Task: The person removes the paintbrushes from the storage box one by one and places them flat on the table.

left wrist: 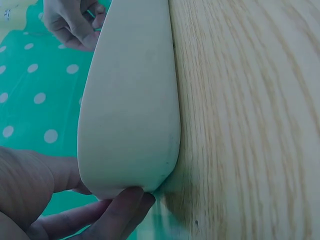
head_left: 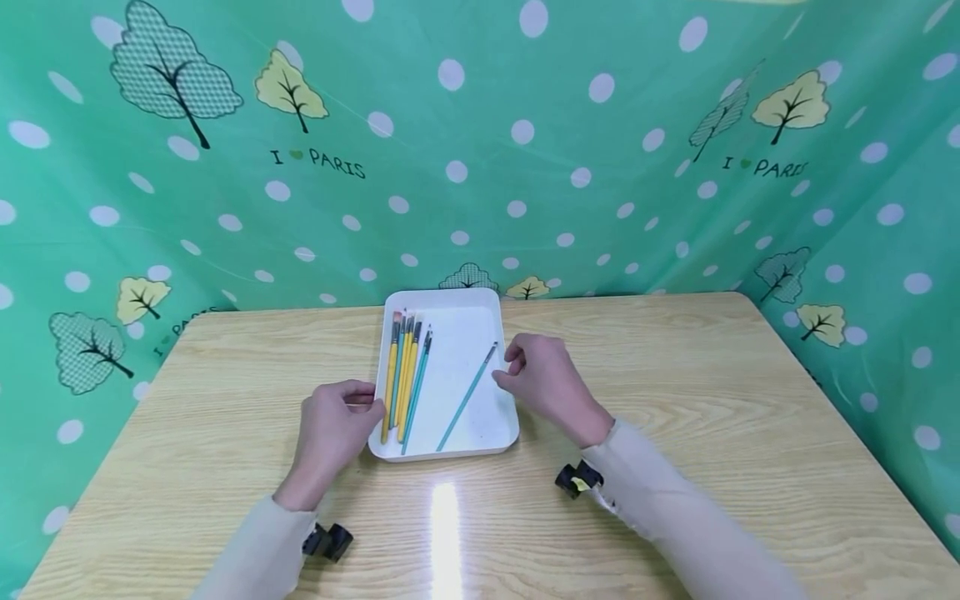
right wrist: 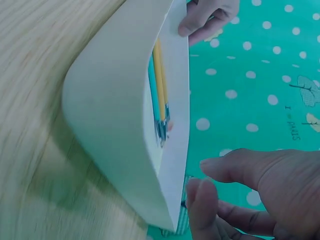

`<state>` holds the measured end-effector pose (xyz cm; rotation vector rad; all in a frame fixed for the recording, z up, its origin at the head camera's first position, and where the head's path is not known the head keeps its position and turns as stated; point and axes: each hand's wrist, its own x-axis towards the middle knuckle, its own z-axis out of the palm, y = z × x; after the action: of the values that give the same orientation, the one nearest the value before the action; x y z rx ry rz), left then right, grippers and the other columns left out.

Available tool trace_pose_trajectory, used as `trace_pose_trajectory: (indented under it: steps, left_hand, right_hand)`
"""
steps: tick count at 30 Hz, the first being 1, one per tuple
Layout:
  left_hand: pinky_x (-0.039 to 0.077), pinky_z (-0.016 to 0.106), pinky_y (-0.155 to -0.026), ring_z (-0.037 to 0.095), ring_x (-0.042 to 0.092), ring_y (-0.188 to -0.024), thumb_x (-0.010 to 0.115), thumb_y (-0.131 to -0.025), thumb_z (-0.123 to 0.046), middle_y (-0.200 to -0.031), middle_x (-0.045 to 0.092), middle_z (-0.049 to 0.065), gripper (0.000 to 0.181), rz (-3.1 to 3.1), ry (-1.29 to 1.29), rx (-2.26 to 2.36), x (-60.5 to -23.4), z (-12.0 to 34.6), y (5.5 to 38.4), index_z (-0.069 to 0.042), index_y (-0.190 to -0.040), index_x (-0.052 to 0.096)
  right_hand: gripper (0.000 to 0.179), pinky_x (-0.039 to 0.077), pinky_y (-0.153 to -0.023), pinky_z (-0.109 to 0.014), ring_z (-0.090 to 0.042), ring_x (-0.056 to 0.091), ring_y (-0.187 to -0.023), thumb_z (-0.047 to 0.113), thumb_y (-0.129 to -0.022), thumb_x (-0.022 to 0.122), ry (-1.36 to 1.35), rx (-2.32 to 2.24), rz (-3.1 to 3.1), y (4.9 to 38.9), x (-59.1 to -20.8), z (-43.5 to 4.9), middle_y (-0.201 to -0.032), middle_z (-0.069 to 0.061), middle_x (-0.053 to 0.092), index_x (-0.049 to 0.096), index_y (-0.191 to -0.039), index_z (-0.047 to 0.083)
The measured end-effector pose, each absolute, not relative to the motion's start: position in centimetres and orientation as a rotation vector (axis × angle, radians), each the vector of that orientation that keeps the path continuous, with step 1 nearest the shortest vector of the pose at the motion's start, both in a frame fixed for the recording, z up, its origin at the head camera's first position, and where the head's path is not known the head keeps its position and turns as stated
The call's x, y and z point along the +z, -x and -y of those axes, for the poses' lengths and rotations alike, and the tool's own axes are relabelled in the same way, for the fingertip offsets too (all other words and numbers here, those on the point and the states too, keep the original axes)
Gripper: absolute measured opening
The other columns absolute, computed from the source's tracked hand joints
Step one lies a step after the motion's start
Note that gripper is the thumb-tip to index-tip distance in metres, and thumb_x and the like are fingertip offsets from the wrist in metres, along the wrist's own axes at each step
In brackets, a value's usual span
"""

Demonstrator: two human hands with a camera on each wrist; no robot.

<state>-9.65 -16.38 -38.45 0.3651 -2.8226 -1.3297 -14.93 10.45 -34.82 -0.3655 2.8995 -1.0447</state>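
Observation:
A white tray [head_left: 450, 375] lies on the table. My left hand [head_left: 337, 421] pinches its left side, thumb over the rim and fingertips against the outer wall, as the left wrist view shows. Inside, along the left, lie several paintbrushes [head_left: 405, 383] with yellow or teal handles, bristles pointing away from me. One teal paintbrush [head_left: 467, 398] lies slanted by itself in the right half. Beside the right rim hovers my right hand [head_left: 543, 379], its fingers loosely curled. The right wrist view shows a gap between that thumb and index finger, with nothing between them.
The light wooden table [head_left: 660, 375] extends to both sides of the tray. Behind it hangs a green dotted cloth [head_left: 480, 200] printed with trees. A bright light reflection lies on the table in front. Small black cameras [head_left: 579, 479] sit at both wrists.

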Motion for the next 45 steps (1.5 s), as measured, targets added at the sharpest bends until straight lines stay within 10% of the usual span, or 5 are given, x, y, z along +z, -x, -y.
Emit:
trace_pose_trajectory:
  steps: [22,31,45]
  left_hand:
    - [0.061,0.026,-0.063,0.022,0.073,-0.084,0.067,-0.092,-0.013,-0.105,0.076,0.021,0.032,2.805,-0.348,-1.283,-38.7,16.2,9.8,0.003,-0.118,0.072]
    - [0.061,0.026,-0.063,0.022,0.073,-0.084,0.067,-0.092,-0.013,-0.105,0.076,0.02,0.031,2.803,-0.357,-1.284,-38.7,16.2,9.8,0.003,-0.118,0.072]
    - [0.06,0.026,-0.062,0.021,0.073,-0.082,0.067,-0.092,-0.014,-0.103,0.076,0.02,0.03,2.794,-0.366,-1.281,-38.8,16.1,9.8,0.002,-0.116,0.073]
  right_hand:
    - [0.033,0.044,-0.045,-0.022,-0.013,0.052,-0.052,0.02,-0.093,0.075,0.095,-0.897,-2.783,15.9,-36.7,-5.3,-0.06,-0.002,0.055,0.059,-0.068,0.005]
    - [0.026,0.053,-0.051,-0.024,-0.016,0.061,-0.062,0.02,-0.092,0.075,0.066,-0.828,-2.784,16.4,-37.5,-4.1,-0.075,-0.009,0.063,0.067,-0.097,-0.004]
    - [0.02,0.056,-0.054,-0.025,-0.018,0.064,-0.065,0.005,-0.087,0.076,0.033,-0.836,-2.79,16.4,-37.5,-3.3,-0.079,-0.012,0.065,0.066,-0.101,-0.004]
